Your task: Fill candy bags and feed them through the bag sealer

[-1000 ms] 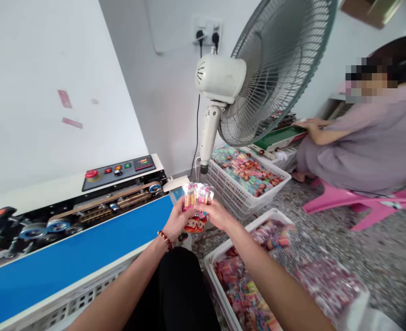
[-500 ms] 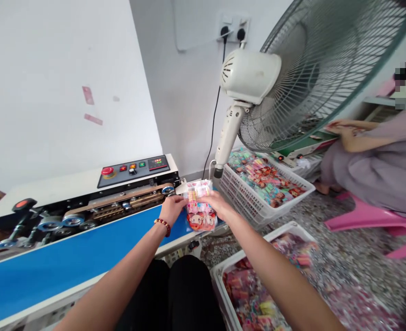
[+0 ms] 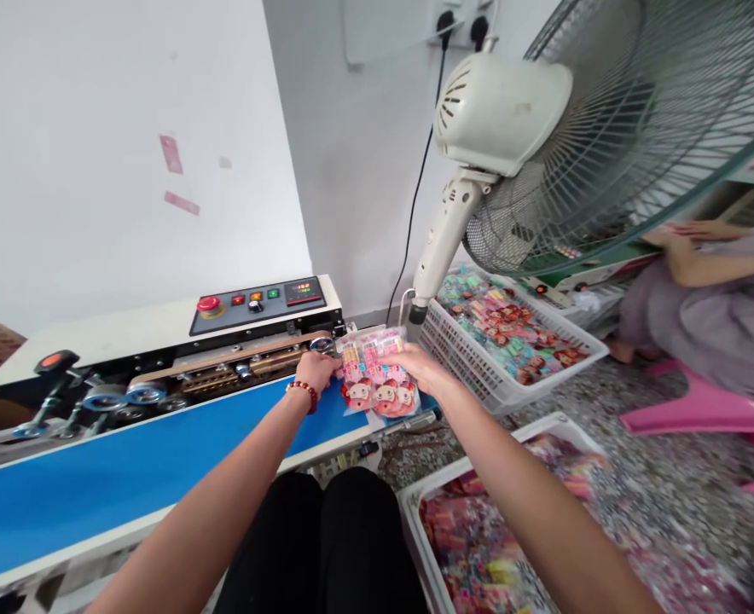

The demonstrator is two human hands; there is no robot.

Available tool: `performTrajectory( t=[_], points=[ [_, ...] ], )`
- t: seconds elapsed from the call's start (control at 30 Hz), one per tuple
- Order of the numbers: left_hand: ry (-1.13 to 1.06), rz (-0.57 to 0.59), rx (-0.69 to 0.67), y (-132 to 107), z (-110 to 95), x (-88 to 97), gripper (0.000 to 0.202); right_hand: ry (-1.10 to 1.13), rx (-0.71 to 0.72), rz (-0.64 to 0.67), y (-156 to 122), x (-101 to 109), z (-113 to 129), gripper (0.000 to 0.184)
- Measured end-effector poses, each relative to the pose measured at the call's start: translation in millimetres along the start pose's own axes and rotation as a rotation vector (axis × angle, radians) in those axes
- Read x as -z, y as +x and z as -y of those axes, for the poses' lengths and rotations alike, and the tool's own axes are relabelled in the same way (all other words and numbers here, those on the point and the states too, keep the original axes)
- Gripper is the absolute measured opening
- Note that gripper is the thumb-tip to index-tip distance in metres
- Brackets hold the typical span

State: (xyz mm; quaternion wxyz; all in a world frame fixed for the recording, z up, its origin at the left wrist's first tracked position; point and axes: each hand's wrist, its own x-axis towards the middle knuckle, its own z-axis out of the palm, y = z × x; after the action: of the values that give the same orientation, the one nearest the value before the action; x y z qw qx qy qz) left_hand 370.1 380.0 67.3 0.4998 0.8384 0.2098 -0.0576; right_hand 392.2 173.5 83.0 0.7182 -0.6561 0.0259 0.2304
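Observation:
Both my hands hold a clear packet [image 3: 377, 382] printed with red cartoon faces and filled with small pink and yellow items. It lies on the right end of the blue conveyor belt [image 3: 127, 473] of a sealing machine [image 3: 236, 341]. My left hand [image 3: 316, 372], with a bead bracelet at the wrist, grips the packet's top left corner close to the machine's sealing slot. The fingers of my right hand [image 3: 417, 362] pinch its top right edge.
A white basket [image 3: 479, 375] of similar packets stands behind the belt's end, and another basket [image 3: 479, 529] sits by my right knee. A large standing fan [image 3: 543, 145] rises over them. Another person in a lilac garment [image 3: 710, 315] sits at right on a pink stool.
My hands carried the packet down and to the left, from mid-air onto the blue belt at the machine's intake. My view turned left, pushing the other person toward the frame edge.

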Motion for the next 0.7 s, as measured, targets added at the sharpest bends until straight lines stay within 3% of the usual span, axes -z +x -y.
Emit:
performTrajectory(
  t=[0.13, 0.27, 0.37, 0.43, 0.5, 0.6, 0.7],
  points=[
    [0.05, -0.063, 0.043, -1.7, 7.6, 22.7, 0.021, 0.016, -0.005, 0.002, 1.5, -2.1, -1.3, 0.024],
    [0.171, -0.112, 0.056, -25.5, 22.4, 60.1, 0.022, 0.047, -0.002, 0.036, 4.3, -8.9, -3.6, 0.025],
    [0.384, -0.393, -0.083, -55.2, 31.8, 73.3, 0.034, 0.056, -0.007, 0.057, 6.3, -13.1, -3.4, 0.027],
    [0.44, -0.506, -0.237, -69.4, 30.6, 64.9, 0.036, 0.05, -0.009, 0.071, 7.4, -15.2, -2.6, 0.028],
    [0.383, -0.335, -0.303, -71.7, 21.6, 44.9, 0.027, 0.041, -0.007, 0.08, 7.9, -17.1, -1.6, 0.028],
    [0.133, -0.011, -0.151, -53.9, 0.9, 9.8, 0.026, 0.039, -0.003, 0.094, 7.9, -19.3, -0.8, 0.028],
    [-0.022, 0.014, -0.004, -29.8, -12.2, -11.4, 0.025, 0.054, -0.016, 0.101, 8.5, -19.2, -1.9, 0.03]
  ],
)
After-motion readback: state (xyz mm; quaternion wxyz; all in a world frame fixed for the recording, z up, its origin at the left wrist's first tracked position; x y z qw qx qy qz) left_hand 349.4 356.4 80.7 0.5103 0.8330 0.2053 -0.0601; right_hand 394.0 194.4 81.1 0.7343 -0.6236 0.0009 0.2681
